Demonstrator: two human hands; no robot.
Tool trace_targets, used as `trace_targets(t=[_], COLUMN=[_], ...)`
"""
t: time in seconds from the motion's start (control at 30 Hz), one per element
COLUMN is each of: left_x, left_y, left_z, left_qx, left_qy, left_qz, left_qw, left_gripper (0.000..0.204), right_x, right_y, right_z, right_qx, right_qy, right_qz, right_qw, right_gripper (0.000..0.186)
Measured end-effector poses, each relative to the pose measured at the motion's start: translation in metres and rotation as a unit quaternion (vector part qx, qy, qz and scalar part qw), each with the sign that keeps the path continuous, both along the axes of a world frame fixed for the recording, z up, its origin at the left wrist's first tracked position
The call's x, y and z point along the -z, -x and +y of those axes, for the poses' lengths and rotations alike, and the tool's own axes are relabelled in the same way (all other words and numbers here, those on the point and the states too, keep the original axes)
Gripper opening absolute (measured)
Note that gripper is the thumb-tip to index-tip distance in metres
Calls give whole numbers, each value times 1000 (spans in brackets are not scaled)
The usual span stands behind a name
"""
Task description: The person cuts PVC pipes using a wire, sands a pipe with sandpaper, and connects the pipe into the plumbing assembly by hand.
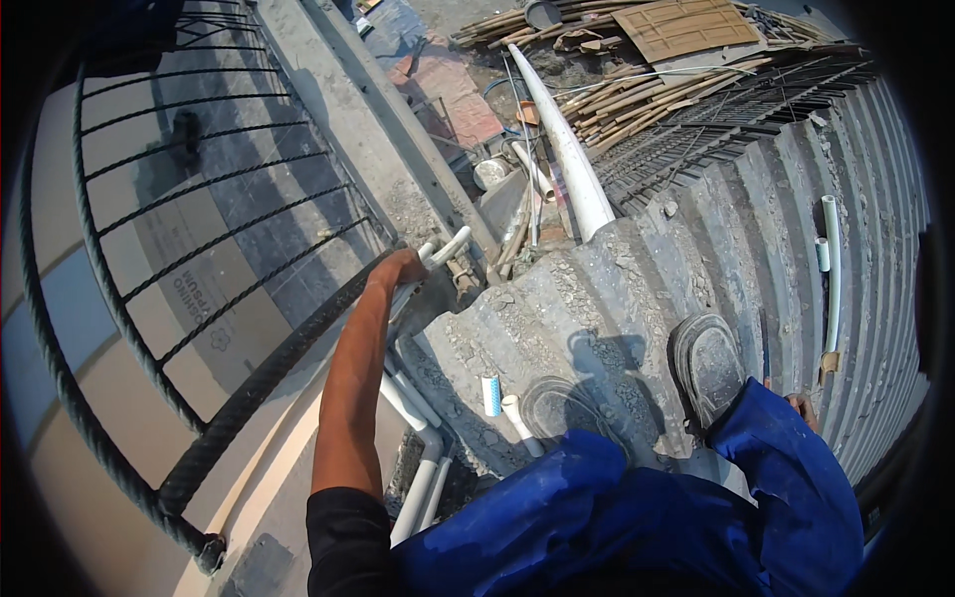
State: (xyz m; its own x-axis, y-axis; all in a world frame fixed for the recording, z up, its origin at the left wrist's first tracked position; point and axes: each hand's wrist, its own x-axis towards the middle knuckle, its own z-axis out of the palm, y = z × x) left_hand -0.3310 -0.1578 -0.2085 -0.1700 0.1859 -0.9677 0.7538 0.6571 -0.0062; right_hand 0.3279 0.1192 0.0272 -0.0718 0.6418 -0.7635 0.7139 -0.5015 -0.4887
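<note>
My left hand (403,267) reaches forward and is closed at the upper end of a white plastic pipe (453,247), beside a thick black bar. Its fingertips are mostly hidden. White pipes with an elbow (430,438) run down beside my left forearm. My right hand (802,410) shows only in part beyond my right knee, fingers curled; whatever it may hold is hidden. Near it on the sheet lies a thin dark stick (764,343). A long white pipe (833,269) lies further right. By my left shoe are a blue-and-white roll (491,395) and a short white pipe (520,423).
Under my feet is corrugated metal sheet (637,289) strewn with cement rubble. A ladder-like frame of twisted steel bars (199,184) stands at the left, above a drop. Ahead are a large white pipe (567,149), bamboo poles (647,104) and a brown panel (686,28).
</note>
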Motion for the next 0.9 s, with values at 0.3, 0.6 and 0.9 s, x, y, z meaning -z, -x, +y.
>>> trace_targets(t=[0.3,0.6,0.9], left_x=[-36,-32,-26], left_y=[4,-42,-72], left_z=[25,24,22], left_qx=[-394,-633,-796], left_qy=[-250,-454,-366], left_qz=[-125,23,181], left_qw=[875,626,446], left_gripper=[52,29,35], right_x=[23,47,32], right_y=[-44,-73,-41], right_z=[-16,-13,-3], right_qx=[-1,-29,-19], right_qy=[-52,-108,-66], right_qz=[14,41,36], right_qw=[999,993,997], right_gripper=[21,21,20])
